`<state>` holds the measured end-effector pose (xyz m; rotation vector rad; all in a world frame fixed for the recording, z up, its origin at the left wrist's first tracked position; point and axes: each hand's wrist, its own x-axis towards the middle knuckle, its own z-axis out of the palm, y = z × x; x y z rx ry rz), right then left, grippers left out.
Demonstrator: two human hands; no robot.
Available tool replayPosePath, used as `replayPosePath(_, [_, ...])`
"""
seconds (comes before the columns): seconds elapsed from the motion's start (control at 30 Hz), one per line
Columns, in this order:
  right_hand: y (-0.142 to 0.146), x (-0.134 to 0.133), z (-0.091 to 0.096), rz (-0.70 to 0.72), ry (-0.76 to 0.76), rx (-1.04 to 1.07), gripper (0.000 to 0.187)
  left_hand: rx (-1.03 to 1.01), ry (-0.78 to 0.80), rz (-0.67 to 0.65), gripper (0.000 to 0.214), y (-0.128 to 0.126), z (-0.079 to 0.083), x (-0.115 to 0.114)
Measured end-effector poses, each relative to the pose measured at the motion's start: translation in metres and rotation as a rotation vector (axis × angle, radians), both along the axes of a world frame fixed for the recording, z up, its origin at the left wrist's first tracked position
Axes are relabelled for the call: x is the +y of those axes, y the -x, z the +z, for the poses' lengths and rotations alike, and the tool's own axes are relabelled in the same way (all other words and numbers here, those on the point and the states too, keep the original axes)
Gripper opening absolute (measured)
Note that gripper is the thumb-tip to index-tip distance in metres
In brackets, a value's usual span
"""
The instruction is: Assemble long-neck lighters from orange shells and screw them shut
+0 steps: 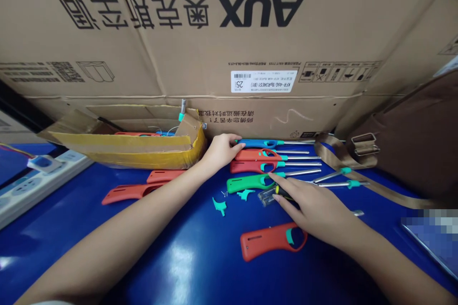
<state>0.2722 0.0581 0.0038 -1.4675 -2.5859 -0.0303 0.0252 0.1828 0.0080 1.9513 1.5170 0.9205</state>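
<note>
My left hand reaches to the back row, thumb and fingers closed on the handle end of a blue gas lighter with a long metal tube. Two red lighters lie just in front of it, and a green lighter is nearer me. My right hand hovers low over the table, index finger and thumb apart, the index near the green lighter's trigger guard. Below its fingers lie a black-and-yellow handle, partly hidden, and a clear plastic piece. A red lighter body lies closest to me.
Loose turquoise triggers and small screws lie mid-table. An open taped carton stands back left, red handles before it. A power strip is at left; a strap and brown bag are at right. Large cardboard walls the back.
</note>
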Motion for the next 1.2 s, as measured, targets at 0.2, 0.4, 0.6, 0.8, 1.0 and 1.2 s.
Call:
replayPosePath(0.2, [-0.001,0.001,-0.001,-0.016,0.028,0.009,0.048,-0.169,0.063,0.017,0.034,0.007,-0.014,0.009])
replayPosePath(0.4, [-0.001,-0.002,0.002,-0.009,0.045,-0.014,0.048,-0.226,0.027,0.026,0.039,0.008,-0.012,0.006])
replayPosePath(0.6, [0.0,-0.002,0.003,-0.005,0.024,-0.027,0.047,-0.121,0.004,0.033,0.036,0.011,-0.008,0.006])
replayPosePath(0.8, [-0.001,-0.001,0.001,-0.003,0.017,-0.001,0.048,0.095,0.0,0.079,0.04,0.016,0.0,0.001])
replayPosePath(1.0, [-0.001,0.0,-0.001,-0.015,0.029,0.0,0.048,0.177,0.042,0.123,0.024,0.013,0.0,-0.004])
replayPosePath(1.2, [-0.001,-0.001,0.0,-0.009,0.031,-0.002,0.047,0.026,0.148,0.11,0.026,0.016,-0.008,0.005])
